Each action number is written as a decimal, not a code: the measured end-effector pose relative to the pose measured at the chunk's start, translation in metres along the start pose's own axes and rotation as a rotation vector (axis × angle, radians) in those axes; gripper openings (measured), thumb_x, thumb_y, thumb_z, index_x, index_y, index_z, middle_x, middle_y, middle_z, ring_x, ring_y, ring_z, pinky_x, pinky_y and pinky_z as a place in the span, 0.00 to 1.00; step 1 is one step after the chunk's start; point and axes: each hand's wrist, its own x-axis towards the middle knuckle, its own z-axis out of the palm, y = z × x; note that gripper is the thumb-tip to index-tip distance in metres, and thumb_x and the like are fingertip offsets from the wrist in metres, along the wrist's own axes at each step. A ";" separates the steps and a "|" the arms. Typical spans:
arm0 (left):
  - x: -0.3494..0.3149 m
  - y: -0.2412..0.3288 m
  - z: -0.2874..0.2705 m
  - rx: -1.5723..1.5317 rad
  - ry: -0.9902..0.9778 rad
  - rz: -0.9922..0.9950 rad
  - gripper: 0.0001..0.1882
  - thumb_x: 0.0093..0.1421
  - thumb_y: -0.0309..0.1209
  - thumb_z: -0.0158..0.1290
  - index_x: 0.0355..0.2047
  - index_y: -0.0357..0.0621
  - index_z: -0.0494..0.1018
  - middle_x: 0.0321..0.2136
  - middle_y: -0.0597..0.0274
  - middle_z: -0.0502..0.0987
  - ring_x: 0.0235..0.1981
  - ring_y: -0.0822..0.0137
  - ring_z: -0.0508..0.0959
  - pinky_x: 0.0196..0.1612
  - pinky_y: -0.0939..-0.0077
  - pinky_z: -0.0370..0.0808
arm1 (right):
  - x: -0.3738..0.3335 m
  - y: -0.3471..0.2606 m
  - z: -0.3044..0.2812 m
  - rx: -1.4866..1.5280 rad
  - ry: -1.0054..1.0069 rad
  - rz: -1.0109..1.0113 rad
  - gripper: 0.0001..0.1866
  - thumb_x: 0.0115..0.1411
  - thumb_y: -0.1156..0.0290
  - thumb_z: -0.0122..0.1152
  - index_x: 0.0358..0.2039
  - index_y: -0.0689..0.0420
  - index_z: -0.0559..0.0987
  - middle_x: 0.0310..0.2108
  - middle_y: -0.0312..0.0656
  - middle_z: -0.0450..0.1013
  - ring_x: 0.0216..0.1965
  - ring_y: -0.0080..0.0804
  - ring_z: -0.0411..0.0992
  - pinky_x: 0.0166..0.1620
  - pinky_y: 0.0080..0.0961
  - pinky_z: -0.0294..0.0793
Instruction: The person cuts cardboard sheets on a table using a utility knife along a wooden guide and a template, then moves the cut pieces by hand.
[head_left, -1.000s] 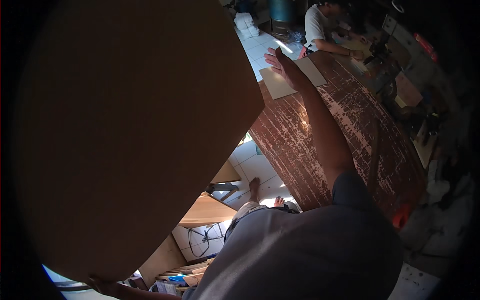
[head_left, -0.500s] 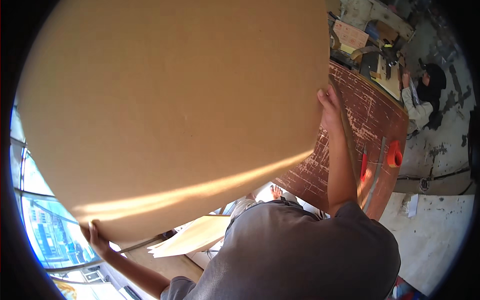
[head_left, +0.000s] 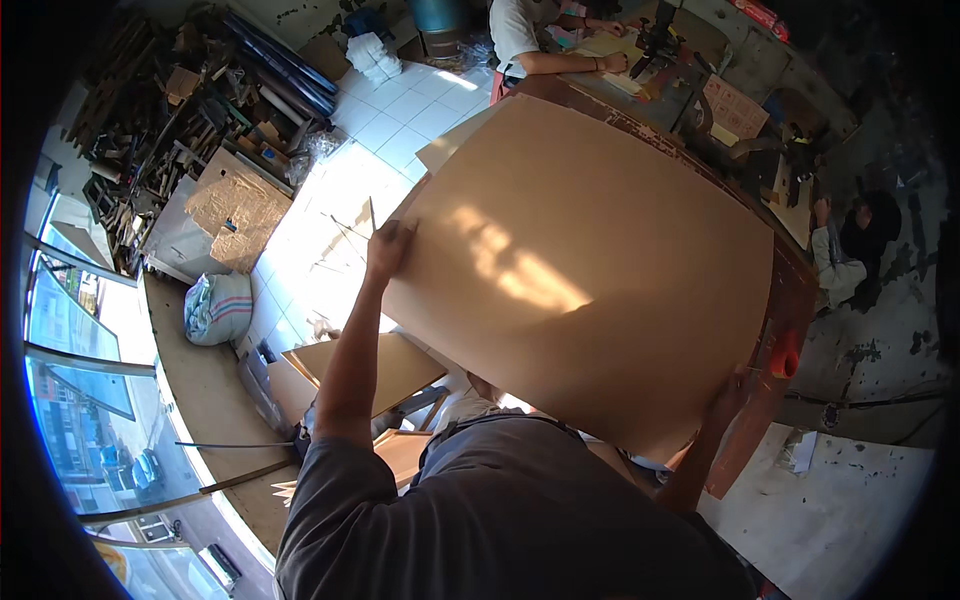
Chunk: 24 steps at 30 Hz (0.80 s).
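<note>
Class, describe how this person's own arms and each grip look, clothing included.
A short, plain dark-grey sleeve leaves the left forearm bare. The left grip is ungloved; the right grip lies in shadow, with no glove evident.

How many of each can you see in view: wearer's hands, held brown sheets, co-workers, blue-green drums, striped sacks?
Wearer's hands: 2 (left hand, right hand)
Held brown sheet: 1
Co-workers: 2 (one at top, one at right)
Blue-green drum: 1
Striped sack: 1
Total: 7
</note>
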 end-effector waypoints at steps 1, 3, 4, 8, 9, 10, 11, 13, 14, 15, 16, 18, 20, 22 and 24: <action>0.007 -0.001 0.023 -0.028 -0.001 0.027 0.24 0.61 0.49 0.58 0.39 0.37 0.80 0.28 0.51 0.81 0.30 0.62 0.80 0.38 0.67 0.75 | 0.001 0.017 -0.026 0.001 -0.014 0.015 0.13 0.68 0.61 0.57 0.40 0.59 0.76 0.37 0.34 0.73 0.40 0.25 0.69 0.46 0.26 0.68; 0.023 -0.032 0.054 -0.014 -0.014 0.078 0.25 0.60 0.50 0.59 0.42 0.38 0.80 0.31 0.49 0.82 0.33 0.59 0.82 0.40 0.65 0.76 | -0.002 0.040 -0.048 -0.005 -0.039 0.030 0.14 0.68 0.60 0.57 0.41 0.59 0.77 0.38 0.34 0.73 0.40 0.26 0.69 0.45 0.27 0.68; 0.027 -0.038 0.067 0.005 -0.008 0.076 0.25 0.60 0.50 0.58 0.42 0.38 0.80 0.32 0.48 0.82 0.34 0.57 0.83 0.40 0.63 0.77 | -0.007 0.044 -0.054 -0.013 -0.025 0.071 0.14 0.68 0.61 0.58 0.43 0.59 0.77 0.40 0.35 0.74 0.40 0.26 0.69 0.45 0.27 0.69; 0.045 -0.050 0.095 0.084 0.025 0.076 0.23 0.61 0.49 0.57 0.41 0.39 0.80 0.33 0.43 0.82 0.39 0.47 0.83 0.42 0.56 0.78 | -0.023 0.085 -0.085 -0.030 -0.058 0.098 0.18 0.69 0.62 0.55 0.53 0.60 0.75 0.47 0.39 0.74 0.46 0.25 0.71 0.51 0.25 0.68; 0.050 -0.060 0.097 0.121 0.098 0.132 0.22 0.61 0.48 0.57 0.40 0.40 0.80 0.33 0.41 0.81 0.39 0.45 0.82 0.42 0.54 0.78 | -0.029 0.083 -0.081 -0.032 -0.079 0.097 0.19 0.69 0.62 0.55 0.55 0.60 0.75 0.49 0.40 0.74 0.47 0.25 0.71 0.53 0.25 0.68; 0.052 -0.072 0.095 0.125 0.088 0.130 0.22 0.61 0.48 0.57 0.40 0.40 0.80 0.33 0.41 0.81 0.39 0.45 0.82 0.42 0.54 0.78 | -0.045 0.056 -0.038 -0.064 -0.055 0.118 0.18 0.70 0.63 0.53 0.54 0.60 0.75 0.48 0.38 0.74 0.46 0.24 0.71 0.51 0.23 0.69; 0.057 -0.075 0.096 0.151 0.096 0.139 0.21 0.61 0.48 0.57 0.38 0.40 0.80 0.33 0.42 0.81 0.38 0.43 0.82 0.41 0.53 0.78 | -0.046 0.068 -0.044 -0.066 -0.014 0.097 0.16 0.71 0.64 0.52 0.53 0.59 0.76 0.48 0.37 0.74 0.45 0.22 0.71 0.48 0.21 0.70; 0.070 -0.097 0.089 0.260 0.148 0.197 0.16 0.61 0.44 0.57 0.34 0.42 0.80 0.31 0.45 0.81 0.34 0.42 0.81 0.38 0.51 0.78 | -0.045 0.093 -0.043 -0.059 0.040 0.069 0.14 0.72 0.66 0.49 0.51 0.59 0.77 0.46 0.33 0.74 0.42 0.19 0.72 0.44 0.17 0.72; 0.079 -0.099 0.088 0.277 0.170 0.253 0.14 0.61 0.40 0.57 0.31 0.41 0.78 0.30 0.46 0.81 0.33 0.42 0.81 0.36 0.52 0.78 | -0.036 0.117 -0.071 -0.013 -0.121 0.095 0.14 0.72 0.67 0.48 0.51 0.60 0.77 0.47 0.33 0.73 0.42 0.20 0.72 0.43 0.17 0.72; 0.086 -0.116 0.079 0.208 0.211 0.373 0.12 0.61 0.38 0.57 0.29 0.41 0.77 0.28 0.46 0.80 0.31 0.43 0.81 0.34 0.51 0.77 | -0.036 0.129 -0.086 0.042 -0.300 0.129 0.15 0.72 0.67 0.48 0.52 0.61 0.76 0.47 0.32 0.73 0.42 0.21 0.72 0.42 0.16 0.73; 0.091 -0.111 0.079 0.196 0.186 0.327 0.11 0.61 0.37 0.56 0.30 0.41 0.77 0.28 0.46 0.80 0.31 0.43 0.81 0.33 0.52 0.76 | -0.048 0.135 -0.080 0.148 -0.207 0.172 0.14 0.71 0.64 0.50 0.48 0.60 0.77 0.44 0.34 0.74 0.42 0.25 0.73 0.45 0.22 0.73; 0.097 -0.096 0.075 0.281 0.128 0.266 0.12 0.61 0.38 0.55 0.32 0.40 0.77 0.27 0.44 0.80 0.30 0.42 0.80 0.33 0.50 0.74 | -0.049 0.141 -0.068 -0.111 -0.106 0.151 0.15 0.70 0.61 0.51 0.43 0.60 0.78 0.39 0.35 0.74 0.40 0.29 0.72 0.45 0.29 0.72; 0.120 -0.128 0.052 0.314 0.095 0.309 0.12 0.62 0.37 0.55 0.35 0.40 0.79 0.29 0.46 0.80 0.32 0.47 0.79 0.34 0.53 0.74 | -0.043 0.140 -0.043 -0.458 -0.108 0.112 0.15 0.70 0.61 0.52 0.41 0.60 0.79 0.36 0.34 0.73 0.39 0.29 0.71 0.42 0.30 0.72; 0.133 -0.134 0.050 0.204 0.099 0.347 0.10 0.62 0.34 0.57 0.36 0.41 0.81 0.30 0.49 0.81 0.34 0.51 0.79 0.36 0.57 0.75 | -0.051 0.123 -0.010 -0.880 -0.153 0.086 0.27 0.67 0.70 0.52 0.66 0.57 0.64 0.45 0.41 0.76 0.37 0.27 0.71 0.41 0.24 0.72; 0.159 -0.110 0.064 -0.027 0.118 0.444 0.07 0.61 0.31 0.59 0.35 0.42 0.82 0.30 0.52 0.81 0.34 0.56 0.80 0.37 0.61 0.75 | -0.046 0.145 -0.047 -0.954 -0.132 0.128 0.30 0.66 0.70 0.53 0.68 0.55 0.61 0.47 0.41 0.75 0.38 0.26 0.71 0.42 0.23 0.72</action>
